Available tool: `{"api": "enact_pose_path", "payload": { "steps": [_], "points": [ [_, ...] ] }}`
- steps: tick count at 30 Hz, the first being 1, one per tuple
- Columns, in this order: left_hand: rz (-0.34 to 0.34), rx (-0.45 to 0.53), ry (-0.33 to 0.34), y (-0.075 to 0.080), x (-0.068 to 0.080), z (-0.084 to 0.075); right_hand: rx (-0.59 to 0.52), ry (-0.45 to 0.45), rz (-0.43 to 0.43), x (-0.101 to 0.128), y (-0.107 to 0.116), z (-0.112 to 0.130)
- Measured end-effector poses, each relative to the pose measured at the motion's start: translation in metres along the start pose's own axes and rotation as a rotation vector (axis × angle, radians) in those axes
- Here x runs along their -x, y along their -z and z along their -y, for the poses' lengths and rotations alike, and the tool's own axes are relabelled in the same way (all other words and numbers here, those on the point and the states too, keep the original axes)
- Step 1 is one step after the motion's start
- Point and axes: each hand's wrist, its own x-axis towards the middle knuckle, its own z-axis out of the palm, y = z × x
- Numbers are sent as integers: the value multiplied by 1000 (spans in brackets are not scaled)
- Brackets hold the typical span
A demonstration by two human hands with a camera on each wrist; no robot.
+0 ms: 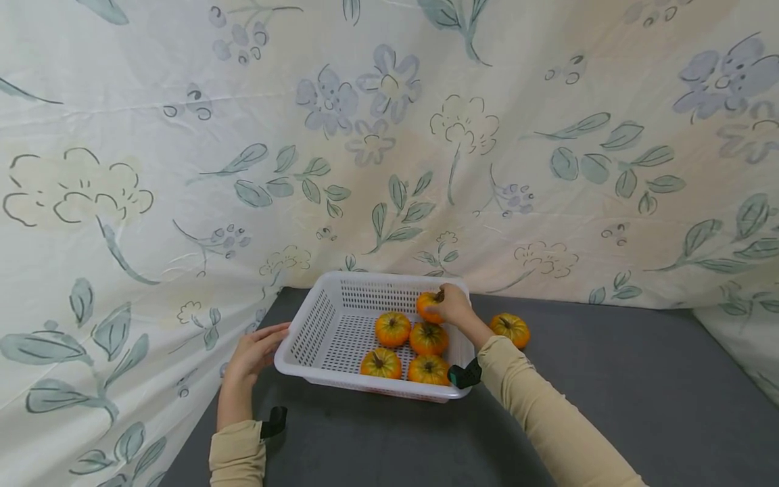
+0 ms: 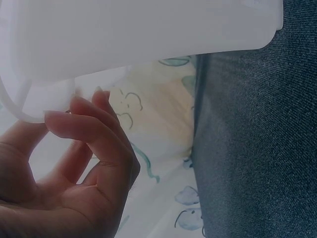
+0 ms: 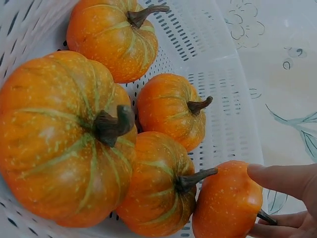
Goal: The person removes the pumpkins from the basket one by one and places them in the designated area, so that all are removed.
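A white perforated basket (image 1: 316,325) sits on a dark grey table and holds several small orange pumpkins (image 1: 392,329). My right hand (image 1: 452,306) reaches into the basket's far right corner and grips one more pumpkin (image 1: 428,308), seen close in the right wrist view as the pumpkin (image 3: 228,201) with my fingers (image 3: 282,179) on it. My left hand (image 1: 254,352) rests on the basket's left rim, fingers (image 2: 84,129) lightly curled against the basket (image 2: 138,34). Another pumpkin (image 1: 510,329) lies on the table just right of the basket.
A floral cloth (image 1: 389,135) hangs behind and drapes down the left side and far right corner. The grey table surface (image 1: 608,392) stretches to the right and front of the basket.
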Motion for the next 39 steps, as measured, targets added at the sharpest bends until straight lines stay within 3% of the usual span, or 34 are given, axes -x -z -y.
{"api": "enact_pose_path", "payload": {
  "steps": [8, 14, 28, 39],
  "points": [
    [4, -11, -14, -1, 1, -1, -17, 27, -20, -1, -1, 0],
    [-2, -9, -10, -1, 0, -2, -39, -3, -28, -2, 1, 2],
    [0, -2, -16, -1, -3, 1, 34, -63, -55, -3, -1, 2],
    [0, -19, -19, 0, -1, 2, 6, -26, -59, -5, -3, -1]
  ]
}}
